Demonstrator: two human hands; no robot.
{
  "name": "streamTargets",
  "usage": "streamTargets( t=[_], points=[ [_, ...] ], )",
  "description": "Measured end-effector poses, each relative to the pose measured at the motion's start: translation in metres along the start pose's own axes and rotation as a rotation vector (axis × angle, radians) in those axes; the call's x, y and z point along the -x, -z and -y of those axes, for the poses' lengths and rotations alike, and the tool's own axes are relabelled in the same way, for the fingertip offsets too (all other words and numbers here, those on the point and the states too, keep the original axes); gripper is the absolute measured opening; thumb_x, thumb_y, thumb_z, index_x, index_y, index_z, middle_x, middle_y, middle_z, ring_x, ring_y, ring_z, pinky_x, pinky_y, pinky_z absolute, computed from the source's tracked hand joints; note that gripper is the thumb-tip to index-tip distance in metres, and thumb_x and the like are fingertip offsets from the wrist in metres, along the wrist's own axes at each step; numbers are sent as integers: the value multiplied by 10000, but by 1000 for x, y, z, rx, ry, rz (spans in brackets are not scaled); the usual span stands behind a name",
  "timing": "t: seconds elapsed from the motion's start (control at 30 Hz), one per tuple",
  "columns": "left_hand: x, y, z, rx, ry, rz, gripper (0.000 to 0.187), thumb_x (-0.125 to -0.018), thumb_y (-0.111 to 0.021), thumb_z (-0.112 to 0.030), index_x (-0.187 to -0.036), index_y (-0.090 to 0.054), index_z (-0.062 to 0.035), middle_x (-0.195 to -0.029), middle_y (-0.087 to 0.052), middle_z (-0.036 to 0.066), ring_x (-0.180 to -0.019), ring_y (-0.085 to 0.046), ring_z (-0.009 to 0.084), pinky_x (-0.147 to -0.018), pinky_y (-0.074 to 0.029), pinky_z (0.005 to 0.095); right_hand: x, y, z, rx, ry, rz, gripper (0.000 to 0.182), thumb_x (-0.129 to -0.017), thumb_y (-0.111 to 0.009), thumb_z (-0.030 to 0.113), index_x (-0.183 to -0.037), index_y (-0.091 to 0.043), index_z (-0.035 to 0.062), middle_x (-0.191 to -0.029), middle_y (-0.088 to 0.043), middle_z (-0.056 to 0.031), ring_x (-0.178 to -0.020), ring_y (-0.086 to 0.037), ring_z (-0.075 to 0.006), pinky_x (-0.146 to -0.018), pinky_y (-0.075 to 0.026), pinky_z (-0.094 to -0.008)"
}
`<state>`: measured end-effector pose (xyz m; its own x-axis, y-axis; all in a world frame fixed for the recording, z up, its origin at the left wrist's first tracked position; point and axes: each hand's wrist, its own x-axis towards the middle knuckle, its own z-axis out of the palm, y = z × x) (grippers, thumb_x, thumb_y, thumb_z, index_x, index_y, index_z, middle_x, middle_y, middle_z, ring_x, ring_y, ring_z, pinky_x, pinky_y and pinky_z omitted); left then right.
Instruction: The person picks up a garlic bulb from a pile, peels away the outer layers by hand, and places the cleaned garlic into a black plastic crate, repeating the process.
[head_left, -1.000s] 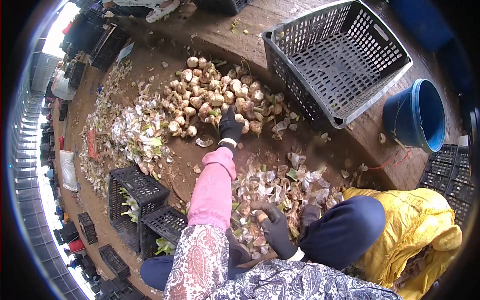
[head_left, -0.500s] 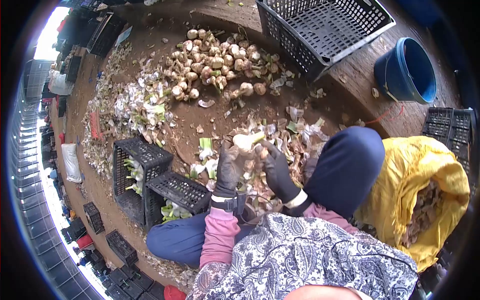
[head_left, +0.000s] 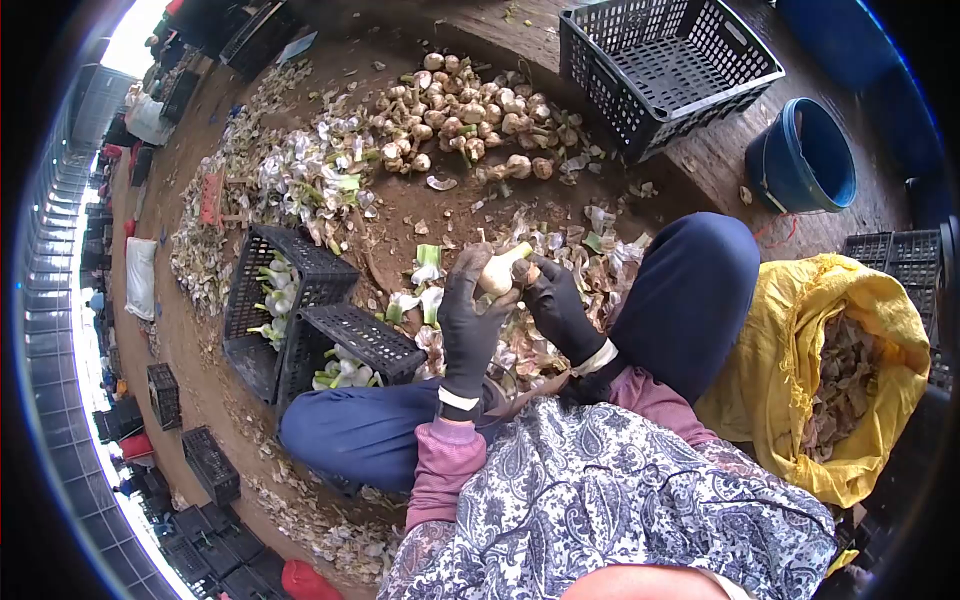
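Observation:
A whitish garlic bulb (head_left: 497,274) with a short green-yellow stem sits in the fingers of my left hand (head_left: 470,325), which wears a dark glove. My right hand (head_left: 560,310), gloved the same way, has its fingers bent and pressed together against the bulb's neck. Whether a bit of skin is between those fingertips is too small to tell. Beneath both hands lies a litter of papery garlic skins (head_left: 520,345). Cut stem pieces (head_left: 428,262) lie just left of them.
A pile of unpeeled garlic (head_left: 465,110) lies ahead. Black crates with peeled bulbs (head_left: 280,290) stand at left. A black crate (head_left: 670,70) and blue bucket (head_left: 800,160) rest on the wooden platform. At right is a yellow sack (head_left: 760,360) holding skins.
The bulb has turned so its stem points more upward, and my left hand now shows its back below it. My right fingers have moved up to the neck. The whole view has shifted slightly.

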<state>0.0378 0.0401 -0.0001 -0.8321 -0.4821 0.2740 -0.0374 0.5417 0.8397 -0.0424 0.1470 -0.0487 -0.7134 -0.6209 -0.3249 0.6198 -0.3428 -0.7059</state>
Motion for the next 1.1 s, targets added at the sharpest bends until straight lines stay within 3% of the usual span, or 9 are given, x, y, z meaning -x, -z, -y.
streamTargets(
  t=[0.13, 0.23, 0.33, 0.53, 0.63, 0.67, 0.87, 0.97, 1.1],
  points=[
    [7, -3, 6, 149, 64, -50, 701, -747, -783, 62, -1385, -515, -52, -1376, -555, 104, -1272, -540, 227, -1054, -464, 342, 4, -7, 0, 24, 137, -4, 272, -1008, -609, 198, -1138, -670, -33, -917, -695, -12, -773, -615, -71, -663, -482, -234],
    [11, -3, 0, 601, 447, -57, 685, -765, -759, 87, -1387, -502, -41, -1359, -549, 89, -1200, -576, 191, -994, -507, 312, 3, -4, -8, 31, 194, -45, 270, -1000, -618, 188, -1140, -669, -37, -923, -695, -19, -793, -625, -87, -692, -498, -249],
    [10, 5, 11, 952, 534, -51, 664, -783, -728, 108, -1388, -494, -34, -1333, -554, 77, -1136, -599, 160, -945, -532, 283, 3, 4, -8, 137, 228, -34, 281, -991, -627, 188, -1151, -666, -40, -962, -698, -27, -841, -638, -102, -756, -516, -268],
    [14, 5, -4, 826, 410, -108, 670, -775, -752, 83, -1385, -504, -42, -1303, -594, 87, -1167, -596, 191, -1005, -504, 315, 1, 9, -14, 108, 227, 93, 318, -974, -653, 191, -1187, -655, -45, -1055, -692, -37, -941, -631, -110, -845, -510, -278],
    [16, 1, 7, 152, 23, -79, 693, -738, -797, 52, -1369, -530, -48, -1353, -585, 110, -1242, -570, 233, -1069, -460, 354, 2, 3, -9, 114, 168, 81, 306, -975, -648, 166, -1195, -649, -47, -1075, -688, -38, -960, -625, -107, -862, -506, -276],
    [17, -1, 10, 177, 31, -81, 714, -709, -822, 36, -1361, -546, -52, -1386, -573, 122, -1299, -536, 253, -1104, -426, 372, 3, 2, -7, 121, 175, 81, 295, -977, -643, 153, -1195, -649, -46, -1074, -688, -37, -958, -625, -107, -864, -506, -277],
    [26, -5, 21, 194, 56, -96, 719, -725, -806, 59, -1379, -523, -44, -1381, -567, 112, -1281, -542, 237, -1078, -456, 360, 4, 2, -7, 109, 182, 84, 252, -971, -622, 85, -1182, -654, -49, -1075, -692, -41, -955, -633, -109, -854, -518, -276],
    [22, -3, 2, 628, 333, -97, 732, -746, -794, 71, -1403, -492, -43, -1391, -541, 100, -1248, -550, 213, -1052, -486, 343, 0, 10, -20, 220, 302, 10, 246, -971, -614, 80, -1173, -654, -54, -1070, -695, -51, -954, -641, -117, -849, -527, -282],
    [22, -2, 7, 709, 320, -81, 728, -763, -783, 76, -1413, -475, -42, -1373, -529, 84, -1199, -559, 187, -1001, -517, 320, 6, 6, -15, 169, 276, -39, 264, -975, -601, 106, -1175, -646, -61, -1070, -696, -65, -958, -646, -130, -863, -528, -296]
  ],
)
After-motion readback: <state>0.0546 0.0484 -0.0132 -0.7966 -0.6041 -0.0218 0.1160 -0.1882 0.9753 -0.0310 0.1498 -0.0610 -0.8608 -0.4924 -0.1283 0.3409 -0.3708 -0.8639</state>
